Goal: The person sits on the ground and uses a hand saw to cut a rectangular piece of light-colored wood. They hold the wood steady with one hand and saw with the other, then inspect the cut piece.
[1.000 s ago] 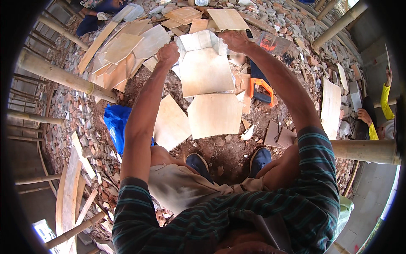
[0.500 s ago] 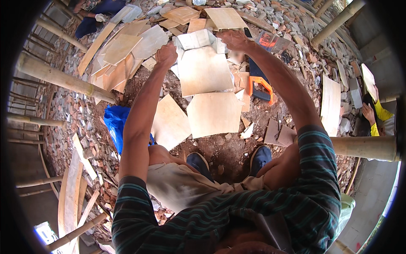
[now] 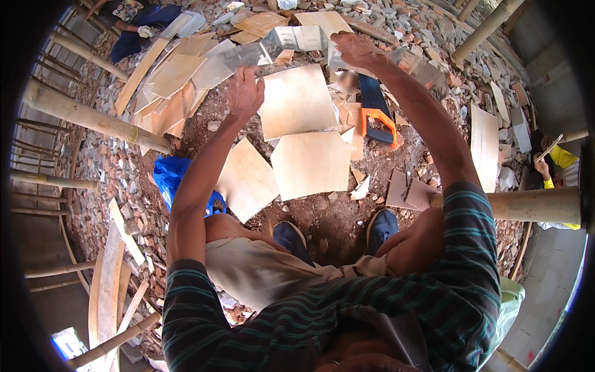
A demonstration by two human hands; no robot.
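Observation:
A shiny bent metal sheet (image 3: pixel 302 38) with angled folds stands at the far middle, above the wooden boards. My right hand (image 3: pixel 356 49) grips its right end, fingers curled at the edge. Short of the sheet's left end, my left hand (image 3: pixel 246 93) is raised with its fingers apart and nothing in them. Below and between my hands lies a pale square board (image 3: pixel 296 102). A second board (image 3: pixel 311 164) sits nearer my feet, and a third board (image 3: pixel 246 180) is tilted to its left. The handsaw (image 3: pixel 378 127) with an orange handle rests right of the boards.
Stacked boards (image 3: pixel 176 74) lie at the far left. A blue plastic bag (image 3: pixel 170 177) is beside my left forearm. Bamboo poles (image 3: pixel 93 115) cross both sides over brick rubble. A gloved person (image 3: pixel 145 31) is at the far left; another person in yellow sleeves (image 3: pixel 563 158) is at the right.
My left hand has let go of the metal sheet and drawn back toward me. The sheet has moved farther away and opened wider, with my right hand still on it.

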